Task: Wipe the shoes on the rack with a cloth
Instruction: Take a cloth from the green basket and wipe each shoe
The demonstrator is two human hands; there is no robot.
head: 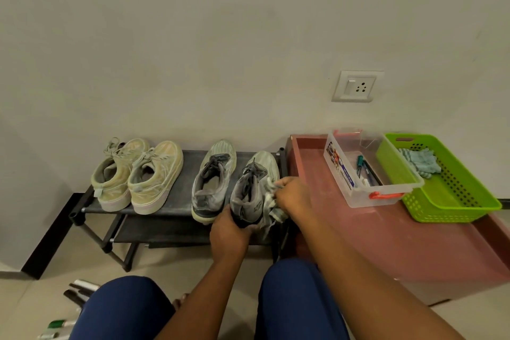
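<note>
1. Grey mesh and a dusty film mark the shoe in hand: the right grey sneaker [249, 190], the rightmost of four on the rack [176, 208], at about 3 o'clock along the top shelf, is the one I am working.
2. My left hand [230, 232] has its grip curled round the heel of that sneaker, steadying it at the shelf's front edge.
3. My right hand [292, 196] clenches a bunched pale cloth [271, 203] against the sneaker's outer side, so I judge the wiping step to be under way on this shoe.
4. Just to its left stands its mate, the left grey sneaker [211, 183], and farther toward 9 o'clock the cream pair [136, 175] sits side by side; both look untouched by my hands now.
5. Next, I judge the move calls for a firm heel hold while the cloth sweeps toward the toe, then a turn of the shoe to reach its other flank.
6. Hidden: the sneaker's outer side under cloth and fingers, and its sole. I cannot tell how clean any wiped part is.
7. At 2 o'clock a green basket [452, 196] holds another folded cloth; small items at the lower left floor are cut off and hard to name.
</note>
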